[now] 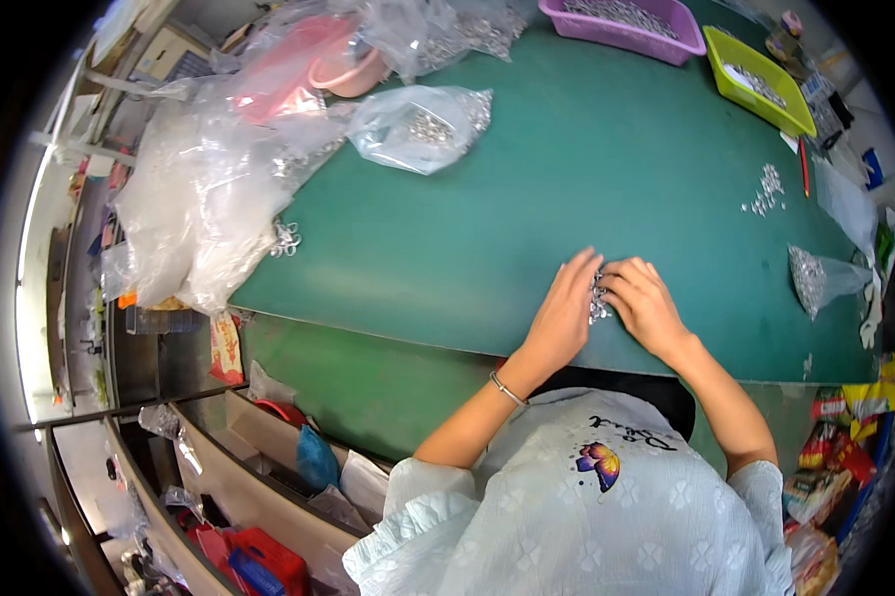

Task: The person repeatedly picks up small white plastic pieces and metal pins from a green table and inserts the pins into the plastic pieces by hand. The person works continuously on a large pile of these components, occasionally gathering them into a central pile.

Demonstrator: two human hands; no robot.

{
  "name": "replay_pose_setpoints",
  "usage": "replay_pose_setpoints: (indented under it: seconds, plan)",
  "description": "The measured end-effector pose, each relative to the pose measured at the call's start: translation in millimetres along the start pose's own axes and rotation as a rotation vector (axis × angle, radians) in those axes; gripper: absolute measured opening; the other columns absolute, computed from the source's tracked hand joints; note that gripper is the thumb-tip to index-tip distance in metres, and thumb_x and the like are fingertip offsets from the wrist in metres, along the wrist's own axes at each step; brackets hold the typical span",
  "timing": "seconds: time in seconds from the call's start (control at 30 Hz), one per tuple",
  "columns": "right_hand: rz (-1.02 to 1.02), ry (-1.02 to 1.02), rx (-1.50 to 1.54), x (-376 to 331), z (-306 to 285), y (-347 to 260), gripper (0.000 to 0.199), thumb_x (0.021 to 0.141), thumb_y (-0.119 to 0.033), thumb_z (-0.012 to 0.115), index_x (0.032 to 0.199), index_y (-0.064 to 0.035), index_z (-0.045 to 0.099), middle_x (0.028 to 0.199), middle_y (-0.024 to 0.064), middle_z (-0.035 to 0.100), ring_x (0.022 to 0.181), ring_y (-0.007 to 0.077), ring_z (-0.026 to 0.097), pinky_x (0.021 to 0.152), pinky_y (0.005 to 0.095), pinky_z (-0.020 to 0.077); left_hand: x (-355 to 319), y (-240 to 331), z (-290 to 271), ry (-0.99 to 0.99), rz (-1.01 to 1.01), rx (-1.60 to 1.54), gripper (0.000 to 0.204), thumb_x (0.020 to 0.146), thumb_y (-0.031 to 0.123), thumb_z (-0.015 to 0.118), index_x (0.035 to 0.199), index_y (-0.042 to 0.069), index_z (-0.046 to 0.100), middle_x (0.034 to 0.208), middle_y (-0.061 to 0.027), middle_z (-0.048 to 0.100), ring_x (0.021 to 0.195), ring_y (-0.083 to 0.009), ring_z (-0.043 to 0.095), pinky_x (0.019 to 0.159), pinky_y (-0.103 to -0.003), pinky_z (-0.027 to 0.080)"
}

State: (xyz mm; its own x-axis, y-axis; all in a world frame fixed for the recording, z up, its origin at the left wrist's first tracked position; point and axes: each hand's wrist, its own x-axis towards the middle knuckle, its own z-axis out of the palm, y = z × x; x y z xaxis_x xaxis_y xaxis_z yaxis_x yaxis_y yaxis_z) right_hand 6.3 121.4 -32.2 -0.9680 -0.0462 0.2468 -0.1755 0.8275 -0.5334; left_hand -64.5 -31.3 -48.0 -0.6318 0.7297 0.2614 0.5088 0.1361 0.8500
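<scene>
A small heap of silver metal pieces lies on the green tabletop near its front edge, too small for me to tell their kind. My left hand flanks the heap on the left, fingers stretched forward and slightly blurred. On the other side, my right hand bends its parted fingers over the pieces and touches them. Both hands rest low at the table, fingertips close together; the pieces are partly hidden beneath them. No single piece shows held in either hand.
At the far right, a purple basket and a yellow-green basket hold metal pieces. Loose pieces and a filled bag lie right. Plastic bags crowd the left, beside another bag of pieces. Open drawers stand lower left.
</scene>
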Motion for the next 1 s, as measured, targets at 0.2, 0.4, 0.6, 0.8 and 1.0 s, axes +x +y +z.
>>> replay_pose_setpoints:
  seconds: [0.2,0.4,0.6,0.8,1.0]
  plan:
    - [0.09,0.227,0.052,-27,-7,1,0.016,0.072,0.0,0.064,0.086,0.001,0.059,0.085,0.0111,0.058,0.076,0.0265,0.055,0.067,0.0335,0.0439,-11,21,-14,0.226,-0.047,-0.125,0.032,0.077,-0.005,0.056,0.109,0.0,0.055,0.115,-0.0159,0.052,0.106,-0.0294,0.051,0.09,-0.033,0.041]
    - [0.295,0.403,0.2,-41,-3,4,0.015,0.071,0.008,0.063,0.086,0.0029,0.061,0.084,0.0117,0.063,0.067,0.0181,0.057,0.062,0.0253,0.0448,-34,38,-6,0.208,-0.074,0.005,0.031,0.074,-0.005,0.06,0.104,0.001,0.058,0.103,-0.0129,0.056,0.094,-0.0255,0.054,0.082,-0.033,0.043]
    - [0.476,0.517,0.722,-50,2,-8,0.015,0.074,0.01,0.062,0.088,0.0054,0.061,0.093,0.0114,0.063,0.072,0.0109,0.053,0.066,0.0228,0.045,-35,39,9,0.176,-0.159,-0.235,0.033,0.073,-0.008,0.062,0.105,0.0,0.058,0.095,-0.01,0.058,0.083,-0.0165,0.057,0.076,-0.025,0.046]
    - [0.364,0.473,0.978,-53,-11,-39,0.018,0.073,0.012,0.062,0.09,0.0066,0.059,0.094,0.0158,0.061,0.083,0.0173,0.059,0.075,0.0276,0.0481,-30,48,23,0.167,-0.279,-0.723,0.026,0.077,-0.011,0.059,0.103,-0.005,0.057,0.096,-0.0108,0.057,0.085,-0.0137,0.057,0.078,-0.026,0.048]
    - [0.283,0.479,0.79,-53,-16,-42,0.017,0.069,0.013,0.065,0.085,0.0068,0.06,0.09,0.0165,0.062,0.081,0.0205,0.06,0.072,0.0294,0.0498,-29,54,21,0.15,-0.316,-0.895,0.02,0.077,-0.012,0.058,0.096,-0.007,0.059,0.099,-0.0127,0.057,0.085,-0.0146,0.057,0.077,-0.026,0.049]
